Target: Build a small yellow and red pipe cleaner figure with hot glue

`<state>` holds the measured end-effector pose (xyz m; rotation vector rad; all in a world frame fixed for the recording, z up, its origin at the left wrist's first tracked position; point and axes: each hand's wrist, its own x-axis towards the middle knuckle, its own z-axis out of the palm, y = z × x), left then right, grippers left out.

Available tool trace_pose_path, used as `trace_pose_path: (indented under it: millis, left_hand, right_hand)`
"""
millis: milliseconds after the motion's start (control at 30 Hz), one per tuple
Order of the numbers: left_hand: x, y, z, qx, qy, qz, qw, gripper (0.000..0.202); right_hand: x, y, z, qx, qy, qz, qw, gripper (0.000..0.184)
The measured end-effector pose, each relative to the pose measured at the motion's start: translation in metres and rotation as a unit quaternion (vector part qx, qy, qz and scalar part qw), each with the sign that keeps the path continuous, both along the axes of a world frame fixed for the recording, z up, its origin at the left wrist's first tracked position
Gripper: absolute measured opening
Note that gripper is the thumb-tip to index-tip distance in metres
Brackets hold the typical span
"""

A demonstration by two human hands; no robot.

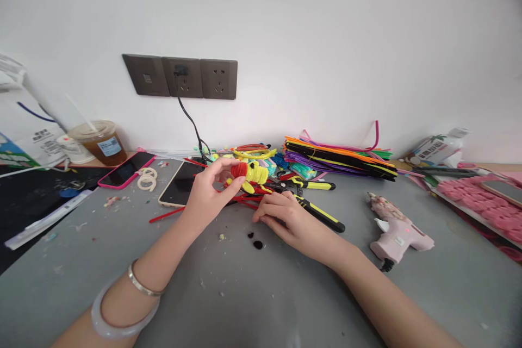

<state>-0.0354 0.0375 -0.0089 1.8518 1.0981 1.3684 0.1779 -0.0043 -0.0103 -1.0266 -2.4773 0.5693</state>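
Note:
My left hand (218, 190) is closed around a small red and yellow pipe-cleaner figure (256, 173), holding it by its red end above the grey mat. A black spot shows on top of its yellow part. My right hand (283, 217) is low over the mat, its fingers curled and pressed together. Whatever may be between those fingertips is hidden. Close to them lie two small black fuzzy pieces (258, 244). Behind my right hand are pliers with black and yellow handles (324, 215), partly covered, and loose red pipe cleaners (165, 215).
A pink glue gun (397, 236) lies at right, near pink crocheted-looking material (481, 201). Bundled colourful pipe cleaners (338, 157) rest against the wall. A tablet (175, 187), pink-cased phone (127, 169), tape roll (147, 179) and drink cup (106, 144) are at left. Scraps dot the mat (196, 304).

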Motion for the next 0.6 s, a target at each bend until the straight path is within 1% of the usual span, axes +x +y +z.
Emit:
trace_pose_path:
  millis: [133,233,333,433,533,600]
  left_hand:
    - [0.0000,-0.0001,0.0002,0.002,0.001,0.000,1.000,0.024]
    - [0.0003,0.0003,0.0003,0.002,-0.001,-0.004,1.000,0.023]
    - [0.0005,0.0005,0.0008,0.000,-0.005,-0.006,1.000,0.024]
    - [0.0009,0.0007,0.0014,-0.004,-0.007,-0.005,1.000,0.024]
    - [0.0009,0.0009,0.0014,-0.002,-0.006,-0.003,1.000,0.024]
    - [0.0006,0.0011,0.0010,0.001,-0.006,-0.002,1.000,0.025]
  right_hand:
    - [0.0012,0.0000,0.0032,-0.022,0.012,0.000,1.000,0.027]
    - [0.0014,-0.0012,0.0057,-0.058,0.041,-0.004,0.998,0.025]
    - [0.0017,-0.0026,0.0077,-0.109,0.082,-0.026,0.990,0.016]
    - [0.0014,-0.0026,0.0092,-0.170,0.138,-0.038,0.975,0.003]
    - [0.0010,-0.0006,0.0090,-0.216,0.181,-0.049,0.958,0.010]
    - [0.0013,0.0017,0.0071,-0.217,0.194,-0.065,0.954,0.011]
